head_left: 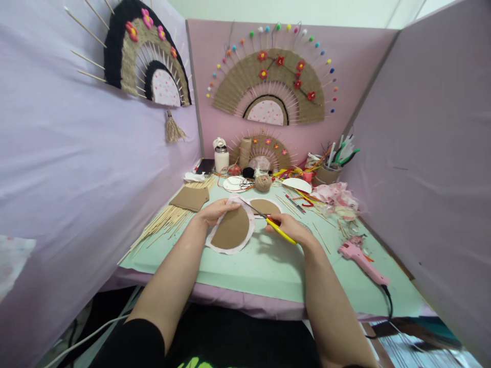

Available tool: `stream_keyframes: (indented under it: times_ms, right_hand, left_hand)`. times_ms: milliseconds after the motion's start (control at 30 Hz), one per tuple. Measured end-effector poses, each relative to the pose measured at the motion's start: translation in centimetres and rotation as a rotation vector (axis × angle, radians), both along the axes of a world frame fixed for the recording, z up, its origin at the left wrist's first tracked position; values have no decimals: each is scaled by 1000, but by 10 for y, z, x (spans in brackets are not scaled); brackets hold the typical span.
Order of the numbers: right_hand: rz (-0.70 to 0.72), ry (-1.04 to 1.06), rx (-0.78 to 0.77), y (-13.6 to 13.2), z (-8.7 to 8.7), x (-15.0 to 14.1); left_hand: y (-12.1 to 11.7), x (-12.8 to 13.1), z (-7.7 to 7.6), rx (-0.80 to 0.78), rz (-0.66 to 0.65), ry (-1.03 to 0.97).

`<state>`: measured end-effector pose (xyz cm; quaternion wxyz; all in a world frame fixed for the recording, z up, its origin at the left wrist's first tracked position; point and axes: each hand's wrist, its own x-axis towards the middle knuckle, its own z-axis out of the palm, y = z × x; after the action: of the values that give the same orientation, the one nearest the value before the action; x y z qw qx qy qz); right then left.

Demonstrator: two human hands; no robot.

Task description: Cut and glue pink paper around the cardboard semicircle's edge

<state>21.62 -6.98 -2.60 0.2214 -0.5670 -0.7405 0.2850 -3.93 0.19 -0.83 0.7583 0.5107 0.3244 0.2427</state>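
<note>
The left grip (218, 210) pinches the upper left rim of a brown half-round (232, 227), thumb on top, holding it tilted above the desk (249, 278) with a pale, pink-dotted fabric border (226, 250) showing around its curve. The right grip (286, 227) is wrapped around yellow-handled scissors (282, 232), their blades pointing up and left to the border's upper right edge; whether they are parted cannot be made out. Both forearms come in from the lower corners, converging on the work, the right wrist bent inward. Just behind the blades lies a second half-round (266, 206), also bordered in white. Mint covering shows between the hands and the desk's near edge, leaving the forearms room there. Leftward, a cardboard piece (190, 198) rests on thin sticks (161, 225) that run toward the front edge; rightward, a pink glue gun (362, 260) lies near the right side. A twine ball (263, 182) and a white bottle (221, 159) stand farther back, before the pink panel (345, 56). On the black shirt (245, 337), green print (197, 363) is cut off at the bottom, too partial to read.
</note>
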Motion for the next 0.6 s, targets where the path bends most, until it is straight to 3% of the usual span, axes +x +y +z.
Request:
stream_keyframes:
  times_ms: [400, 600]
  right_hand:
    - [25, 11, 2, -2, 7, -4]
    - [8, -30, 11, -3, 11, -8]
  left_hand:
    - [2, 8, -1, 87, 198, 120]
    - [2, 10, -2, 92, 213, 127]
